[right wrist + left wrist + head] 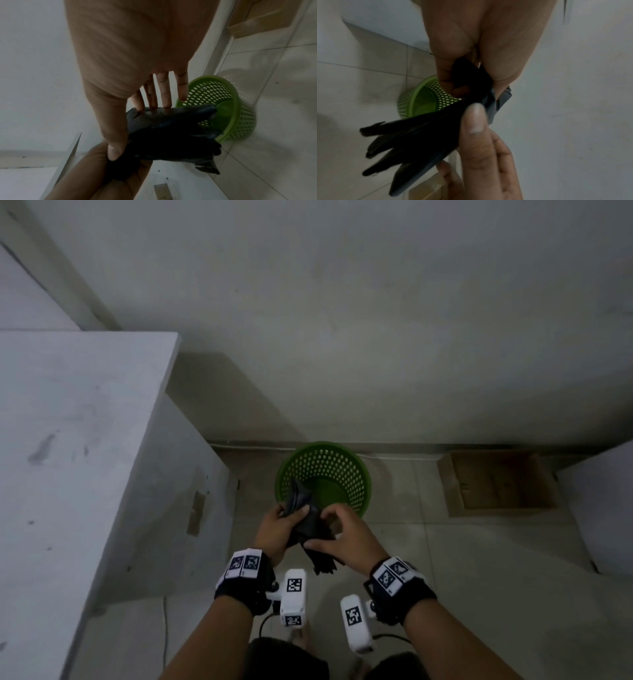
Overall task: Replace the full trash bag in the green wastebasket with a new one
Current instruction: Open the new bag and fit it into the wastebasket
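The green perforated wastebasket (325, 467) stands on the tiled floor against the wall, with no bag in it. Just in front of it and above the floor, both hands hold a folded black trash bag (308, 523). My left hand (277, 529) grips its left side with curled fingers. My right hand (342, 532) pinches it from the right between thumb and fingers. In the left wrist view the bag's (419, 135) pleated end fans out loose before the basket (423, 100). In the right wrist view the right hand's fingers (164, 94) lie on the bag (171, 128) near the basket (240, 115).
A white table (85, 440) fills the left side, close to the basket. A flat cardboard box (496, 484) lies on the floor to the basket's right, beside a white object (609, 501). Bare wall rises behind. My feet stand near the bottom edge.
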